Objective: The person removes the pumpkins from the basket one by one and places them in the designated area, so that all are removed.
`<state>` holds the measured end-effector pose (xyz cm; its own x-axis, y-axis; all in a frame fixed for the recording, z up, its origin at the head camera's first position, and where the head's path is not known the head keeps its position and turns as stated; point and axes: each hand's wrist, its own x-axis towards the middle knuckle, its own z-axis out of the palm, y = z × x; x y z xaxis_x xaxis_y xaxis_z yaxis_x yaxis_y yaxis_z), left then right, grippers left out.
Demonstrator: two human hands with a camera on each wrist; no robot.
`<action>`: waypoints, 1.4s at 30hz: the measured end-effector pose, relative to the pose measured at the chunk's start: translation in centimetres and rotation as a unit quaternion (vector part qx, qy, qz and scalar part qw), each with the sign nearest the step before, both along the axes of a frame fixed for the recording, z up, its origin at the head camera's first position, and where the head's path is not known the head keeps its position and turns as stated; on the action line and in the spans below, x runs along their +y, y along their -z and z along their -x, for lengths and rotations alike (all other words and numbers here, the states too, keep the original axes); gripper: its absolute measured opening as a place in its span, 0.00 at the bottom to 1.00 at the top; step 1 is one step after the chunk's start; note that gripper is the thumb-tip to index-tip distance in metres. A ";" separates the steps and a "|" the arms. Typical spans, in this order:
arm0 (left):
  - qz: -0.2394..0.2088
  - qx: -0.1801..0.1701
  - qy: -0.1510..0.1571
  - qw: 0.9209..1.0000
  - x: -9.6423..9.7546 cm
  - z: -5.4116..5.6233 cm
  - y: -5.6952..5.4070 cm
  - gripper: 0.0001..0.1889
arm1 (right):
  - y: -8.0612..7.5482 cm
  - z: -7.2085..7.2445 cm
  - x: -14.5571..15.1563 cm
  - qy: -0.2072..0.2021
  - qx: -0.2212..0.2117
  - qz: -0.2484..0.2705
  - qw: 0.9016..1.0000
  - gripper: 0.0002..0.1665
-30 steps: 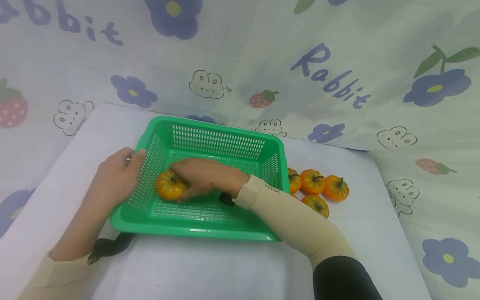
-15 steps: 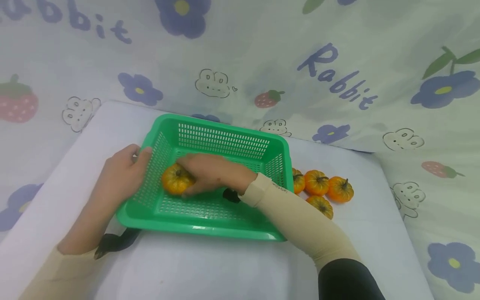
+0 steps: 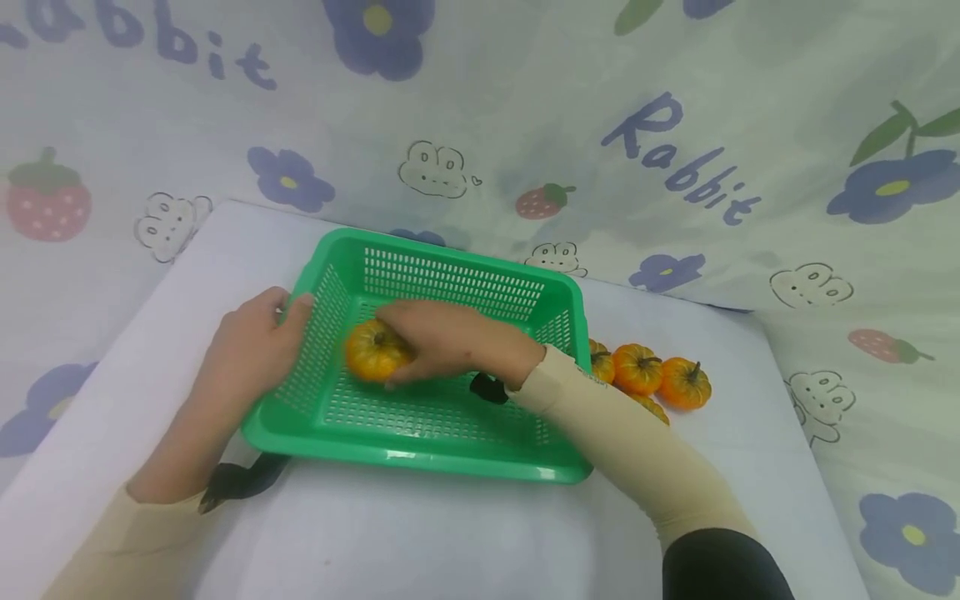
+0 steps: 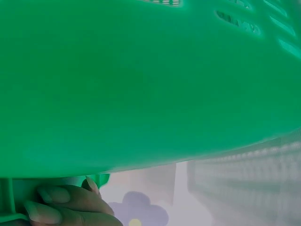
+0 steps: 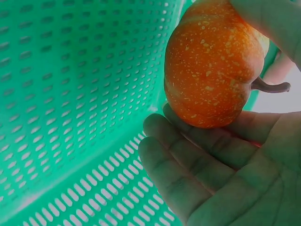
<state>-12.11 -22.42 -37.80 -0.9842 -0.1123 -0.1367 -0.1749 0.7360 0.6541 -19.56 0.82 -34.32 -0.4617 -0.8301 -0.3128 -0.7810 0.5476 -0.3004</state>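
Observation:
A green perforated plastic basket [image 3: 408,455] stands on the white table. My left hand [image 3: 255,346] grips its left rim, thumb on top; in the left wrist view the curled fingers [image 4: 77,197] show under the rim. Inside the basket, toward its left part, my right hand [image 3: 442,337] holds a small orange pumpkin [image 3: 375,352]. Close up in the right wrist view, the thumb lies on the upper side of the pumpkin [image 5: 211,66] and fingers [image 5: 202,141] lie beneath it. Its curved stem points toward the palm.
Several more small pumpkins [image 3: 686,383] sit on the table [image 3: 750,467] right of the basket, partly hidden by its wall and my right sleeve [image 3: 637,454]. Behind the table hangs a patterned cloth [image 3: 480,100] with flowers and rabbits.
The whole head view has shifted, moving the scene slightly right. Within the basket, my right hand and the pumpkin have moved a little toward the back. My left hand keeps its grip on the rim.

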 end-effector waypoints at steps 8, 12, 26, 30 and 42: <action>-0.003 -0.012 -0.003 1.000 0.2 -0.1 -0.3 0.32 | -1.6 -0.7 1.7 0.008 0.020 -0.022 1.000 0.44; -0.008 -0.010 -0.004 1.000 0.2 -0.3 -0.4 0.32 | -2.6 -1.4 2.8 0.010 0.034 -0.024 0.999 0.48; -0.011 -0.006 -0.006 1.000 0.3 -0.2 -0.3 0.34 | -4.1 -3.7 8.7 0.055 0.031 0.001 0.998 0.52; -0.012 -0.006 -0.008 1.000 0.3 -0.2 -0.1 0.35 | -4.7 -4.3 10.8 0.091 0.025 0.034 0.995 0.54; -0.009 -0.013 -0.005 1.000 0.1 -0.1 -0.1 0.37 | -6.5 -5.8 17.9 0.201 0.021 0.073 0.977 0.56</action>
